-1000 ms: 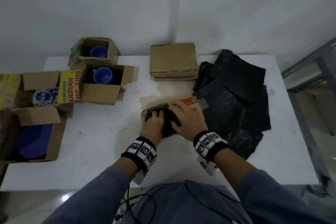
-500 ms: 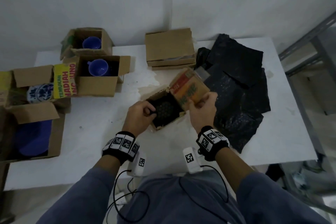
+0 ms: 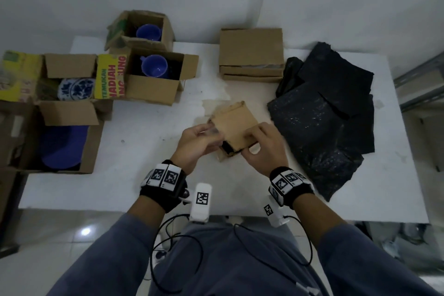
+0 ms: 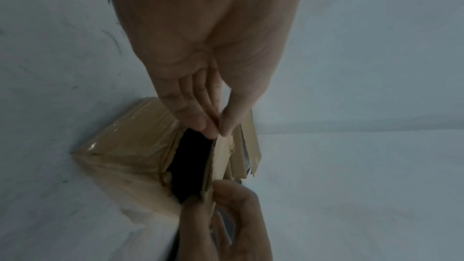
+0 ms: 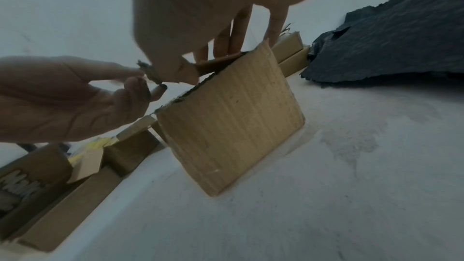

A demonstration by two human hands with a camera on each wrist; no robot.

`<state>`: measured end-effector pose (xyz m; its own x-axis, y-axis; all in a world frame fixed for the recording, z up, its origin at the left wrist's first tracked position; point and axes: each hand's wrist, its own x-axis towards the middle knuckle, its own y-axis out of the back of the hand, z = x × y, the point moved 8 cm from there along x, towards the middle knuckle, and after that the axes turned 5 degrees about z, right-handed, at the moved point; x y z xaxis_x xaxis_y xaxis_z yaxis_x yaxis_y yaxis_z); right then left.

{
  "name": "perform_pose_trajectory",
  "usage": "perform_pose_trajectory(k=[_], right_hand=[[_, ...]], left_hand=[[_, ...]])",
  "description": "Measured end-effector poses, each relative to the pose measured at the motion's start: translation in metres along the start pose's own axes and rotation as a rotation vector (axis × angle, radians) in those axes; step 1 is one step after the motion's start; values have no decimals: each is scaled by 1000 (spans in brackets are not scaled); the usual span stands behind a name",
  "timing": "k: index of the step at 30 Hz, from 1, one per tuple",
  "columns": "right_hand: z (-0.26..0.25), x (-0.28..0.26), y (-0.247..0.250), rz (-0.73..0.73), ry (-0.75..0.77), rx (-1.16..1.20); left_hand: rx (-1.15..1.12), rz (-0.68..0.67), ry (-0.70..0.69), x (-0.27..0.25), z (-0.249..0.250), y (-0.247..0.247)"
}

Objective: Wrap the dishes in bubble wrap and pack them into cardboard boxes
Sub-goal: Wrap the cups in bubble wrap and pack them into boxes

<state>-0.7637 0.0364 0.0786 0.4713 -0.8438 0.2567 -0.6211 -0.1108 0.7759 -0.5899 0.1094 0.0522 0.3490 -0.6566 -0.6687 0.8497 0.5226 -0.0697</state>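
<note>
A small cardboard box [image 3: 234, 125] sits tilted at the middle of the white table [image 3: 144, 163], between my two hands. A black wrapped item [image 3: 228, 150] shows in the gap under its top flap, and the left wrist view shows the same dark inside [image 4: 191, 166]. My left hand [image 3: 212, 131] pinches a flap edge between thumb and fingers [image 4: 200, 124]. From the other side, my right hand [image 3: 249, 142] pinches a flap [image 5: 216, 62] at the box's top, thumb in front and fingers behind. The plain box side [image 5: 231, 116] faces the right wrist camera.
A pile of black bubble wrap [image 3: 324, 115] lies to the right. Flat folded boxes [image 3: 251, 55] are stacked at the back. On the left stand open boxes holding blue mugs [image 3: 155, 68], a patterned dish [image 3: 77, 87] and a blue plate [image 3: 62, 146]. A metal shelf [image 3: 420, 84] stands beyond the right edge.
A second ago both hands pressed the black wrapped item into the box. Then the right hand raised the printed flap. Now the flaps are folded over and the box is tilted.
</note>
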Motion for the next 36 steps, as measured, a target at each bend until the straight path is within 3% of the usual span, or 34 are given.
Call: perform_pose_trajectory(k=[5, 13, 24, 29, 32, 36], right_hand=[[-10, 0, -8, -57, 26, -73], [-8, 16, -58, -259, -53, -328], [-5, 12, -66, -197, -74, -446], [-3, 11, -67, -188, -83, -453], [-2, 11, -67, -173, -85, -450], [-3, 11, -67, -170, -68, -470]], left_hand=[[-47, 137, 7, 0, -19, 17], [-200, 172, 65, 7, -46, 21], [-385, 184, 116, 15, -72, 7], [-434, 353, 151, 16, -83, 2], [-283, 494, 178, 11, -92, 6], [-39, 552, -161, 5, -63, 8]])
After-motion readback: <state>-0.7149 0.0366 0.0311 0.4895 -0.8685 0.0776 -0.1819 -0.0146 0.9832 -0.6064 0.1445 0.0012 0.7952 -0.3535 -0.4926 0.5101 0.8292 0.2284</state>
